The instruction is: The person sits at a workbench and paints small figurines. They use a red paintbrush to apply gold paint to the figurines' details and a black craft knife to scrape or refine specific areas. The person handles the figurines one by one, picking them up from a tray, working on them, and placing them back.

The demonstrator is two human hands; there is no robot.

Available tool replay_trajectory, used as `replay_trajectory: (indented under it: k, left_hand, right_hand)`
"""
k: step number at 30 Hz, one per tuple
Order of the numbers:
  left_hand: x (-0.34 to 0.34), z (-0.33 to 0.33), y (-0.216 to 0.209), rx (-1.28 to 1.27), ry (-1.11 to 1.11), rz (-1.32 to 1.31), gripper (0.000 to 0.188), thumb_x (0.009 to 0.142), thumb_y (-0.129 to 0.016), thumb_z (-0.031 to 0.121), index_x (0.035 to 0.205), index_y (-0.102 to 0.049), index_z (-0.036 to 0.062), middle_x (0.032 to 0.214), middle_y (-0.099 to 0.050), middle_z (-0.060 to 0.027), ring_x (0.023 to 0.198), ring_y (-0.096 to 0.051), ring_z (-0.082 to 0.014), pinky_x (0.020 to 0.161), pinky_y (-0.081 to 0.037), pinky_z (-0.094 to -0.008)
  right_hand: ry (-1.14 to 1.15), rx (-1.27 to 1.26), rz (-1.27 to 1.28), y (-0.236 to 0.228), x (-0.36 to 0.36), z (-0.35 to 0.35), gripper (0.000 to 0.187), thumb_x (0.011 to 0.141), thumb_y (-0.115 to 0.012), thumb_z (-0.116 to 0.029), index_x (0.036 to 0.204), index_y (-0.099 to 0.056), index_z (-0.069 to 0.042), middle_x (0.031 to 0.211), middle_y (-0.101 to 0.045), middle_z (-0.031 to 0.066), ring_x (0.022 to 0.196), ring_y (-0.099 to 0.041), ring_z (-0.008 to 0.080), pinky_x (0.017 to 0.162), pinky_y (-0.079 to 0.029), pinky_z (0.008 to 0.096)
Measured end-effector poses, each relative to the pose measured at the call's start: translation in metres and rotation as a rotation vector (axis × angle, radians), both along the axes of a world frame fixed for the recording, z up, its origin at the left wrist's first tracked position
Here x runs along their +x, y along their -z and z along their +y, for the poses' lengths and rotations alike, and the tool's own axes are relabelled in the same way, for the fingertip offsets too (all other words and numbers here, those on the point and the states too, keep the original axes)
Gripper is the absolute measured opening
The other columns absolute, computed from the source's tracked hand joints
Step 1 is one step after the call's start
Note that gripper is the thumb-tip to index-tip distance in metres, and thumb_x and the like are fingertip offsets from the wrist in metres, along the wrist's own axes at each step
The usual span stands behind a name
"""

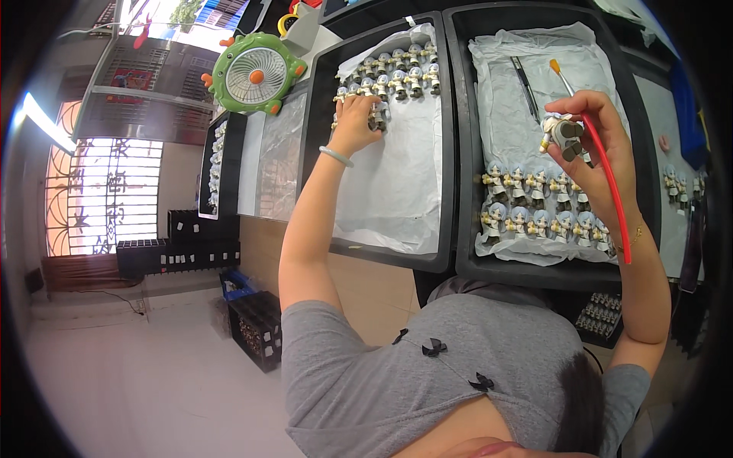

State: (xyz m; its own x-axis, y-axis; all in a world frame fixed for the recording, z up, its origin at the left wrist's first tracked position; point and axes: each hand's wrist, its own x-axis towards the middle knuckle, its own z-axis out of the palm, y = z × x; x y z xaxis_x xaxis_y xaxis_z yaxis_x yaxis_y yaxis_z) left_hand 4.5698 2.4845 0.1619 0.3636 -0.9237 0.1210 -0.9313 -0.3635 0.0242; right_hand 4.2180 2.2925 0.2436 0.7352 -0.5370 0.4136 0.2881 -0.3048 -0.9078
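Observation:
My left hand [356, 126] is at the left side of the left black tray [448, 153], its fingers closed round a small figurine [379, 116]. Other figurines [398, 84] stand in rows just beyond it on white lining. Over the right black tray [500, 271], my right hand [603, 145] pinches a white-clad figurine [563, 133], tilted with its dark shoe soles showing. The same hand also holds a paintbrush [612, 183] with a long red handle and orange bristles, the bristle end pointing away from me. My fingers partly cover both figurines.
Several blue-haired figurines [539, 221] fill the near part of the right tray. Two thin dark brushes [524, 85] lie on its lining. A green fan [258, 74] stands beyond the left tray's far left corner. More figurines [675, 185] stand at the far right.

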Motion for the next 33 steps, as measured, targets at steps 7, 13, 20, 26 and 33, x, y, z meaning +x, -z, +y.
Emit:
replay_trajectory:
  k: [7, 13, 20, 26, 33]
  left_hand:
    - [0.001, 0.000, 0.003, 0.039, 0.021, -0.026, 0.061, 0.050, -0.071, 0.012, 0.107, -0.049, 0.0157, 0.109, -0.047, -0.0029, 0.109, -0.039, -0.0255, 0.098, -0.019, -0.0515]
    - [-0.026, -0.012, -0.032, -0.081, 0.063, 0.108, 0.066, 0.054, -0.069, 0.014, 0.115, -0.044, 0.0123, 0.113, -0.046, -0.0087, 0.112, -0.037, -0.0286, 0.098, -0.025, -0.0413]
    - [-0.169, -0.042, -0.077, -0.173, 0.471, 1.263, 0.080, 0.067, -0.068, 0.010, 0.131, -0.021, 0.0039, 0.123, -0.039, -0.0118, 0.106, -0.046, -0.0199, 0.091, -0.037, -0.0353]
    - [-0.205, -0.053, -0.087, -0.209, 0.470, 1.724, 0.091, 0.060, -0.074, 0.004, 0.132, -0.018, 0.0010, 0.125, -0.037, -0.0131, 0.116, -0.039, -0.0227, 0.096, -0.034, -0.0373]
    - [-0.207, -0.043, -0.080, -0.303, 0.432, 1.734, 0.085, 0.059, -0.071, -0.001, 0.129, -0.023, 0.0000, 0.120, -0.043, -0.0139, 0.114, -0.043, -0.0241, 0.096, -0.034, -0.0382]
  right_hand:
    - [-0.007, 0.021, 0.004, 0.000, 0.001, 0.000, 0.036, 0.068, -0.062, 0.001, 0.099, -0.047, -0.007, 0.098, -0.055, 0.0024, 0.087, -0.053, 0.0105, 0.073, -0.045, 0.0240]
    - [0.022, -0.086, 0.036, -0.001, -0.001, 0.000, 0.036, 0.066, -0.064, 0.000, 0.098, -0.048, -0.008, 0.094, -0.055, 0.0013, 0.082, -0.053, 0.0107, 0.073, -0.044, 0.0247]
    - [-0.026, -0.364, 0.118, 0.002, 0.000, 0.014, 0.039, 0.060, -0.063, 0.002, 0.095, -0.048, -0.007, 0.089, -0.056, 0.0070, 0.081, -0.056, 0.0231, 0.073, -0.045, 0.0299]
    - [-0.043, -0.408, -0.044, 0.001, -0.002, 0.016, 0.041, 0.062, -0.067, 0.002, 0.097, -0.046, -0.006, 0.093, -0.056, 0.0081, 0.079, -0.057, 0.0203, 0.069, -0.048, 0.0290]
    - [-0.051, -0.443, -0.083, 0.000, -0.002, 0.013, 0.038, 0.065, -0.069, -0.001, 0.094, -0.044, -0.004, 0.092, -0.058, 0.0099, 0.076, -0.058, 0.0192, 0.070, -0.048, 0.0278]
